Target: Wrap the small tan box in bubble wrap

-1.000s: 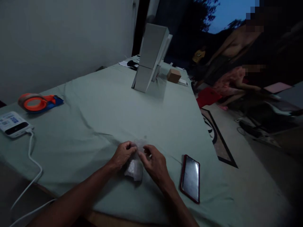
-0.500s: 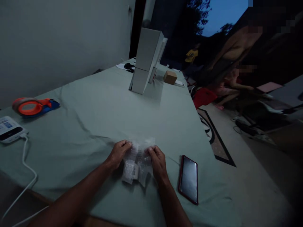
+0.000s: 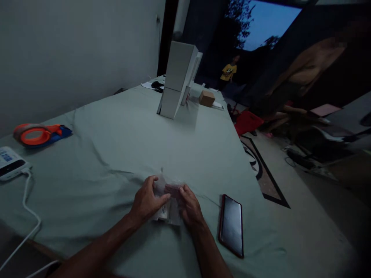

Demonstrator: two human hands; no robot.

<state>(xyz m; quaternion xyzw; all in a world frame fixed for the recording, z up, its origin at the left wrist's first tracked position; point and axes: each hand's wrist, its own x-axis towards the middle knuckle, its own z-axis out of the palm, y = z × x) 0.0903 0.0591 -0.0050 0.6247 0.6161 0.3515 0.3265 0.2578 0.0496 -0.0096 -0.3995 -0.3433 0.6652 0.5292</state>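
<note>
Both hands [image 3: 168, 202] now closer together, bunching plastic bag [image 3: 169, 195].

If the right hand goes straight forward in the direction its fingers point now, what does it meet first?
The clear plastic bag it already grips, then the left hand just beyond. Depth is hard to judge in this dim light.

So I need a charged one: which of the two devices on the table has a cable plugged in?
The white power bank at the far left edge; the red-cased phone beside the right hand has none.
</note>
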